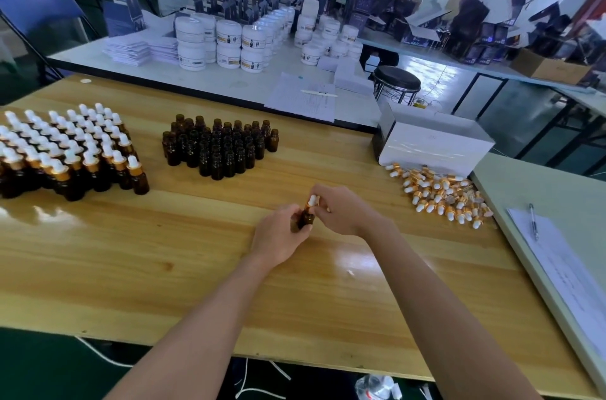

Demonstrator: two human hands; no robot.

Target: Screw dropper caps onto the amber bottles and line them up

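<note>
At the middle of a wooden surface, a person's left hand curls its fingers around a small amber bottle. The right hand pinches the white-bulbed, gold-collared dropper cap sitting on the bottle's neck. Rows of capped bottles stand at the far left, with a cluster of uncapped amber bottles to their right, and loose dropper caps lie heaped at the right beside a white box.
</note>
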